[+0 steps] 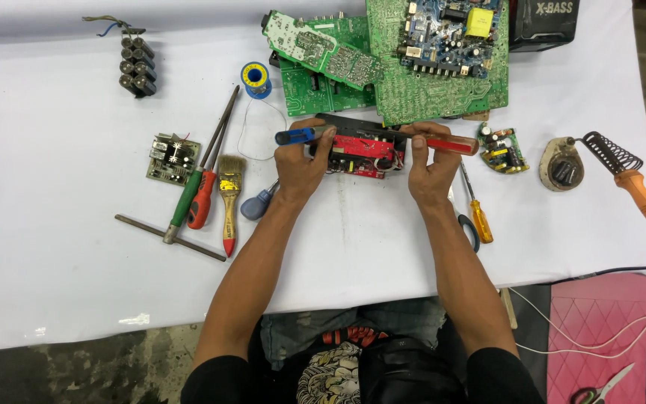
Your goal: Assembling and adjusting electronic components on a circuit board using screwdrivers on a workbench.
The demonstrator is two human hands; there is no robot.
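Note:
A red circuit board in a black frame (360, 150) lies at the middle of the white table (76, 262). My left hand (299, 166) grips its left end, thumb on top. My right hand (429, 170) grips its right end. A blue-handled tool (295, 136) sticks out to the left across my left fingers; whether those fingers grip it I cannot tell. A red-handled screwdriver (451, 144) lies by my right fingertips, its shaft pointing left over the frame's top edge.
Large green boards (428, 82) and a solder spool (256, 78) sit behind. To the left are a battery pack (136, 63), small board (171, 158), screwdrivers (196, 194) and brush (229, 196). On the right lie an orange screwdriver (480, 218), small board (502, 150) and soldering iron (641, 193).

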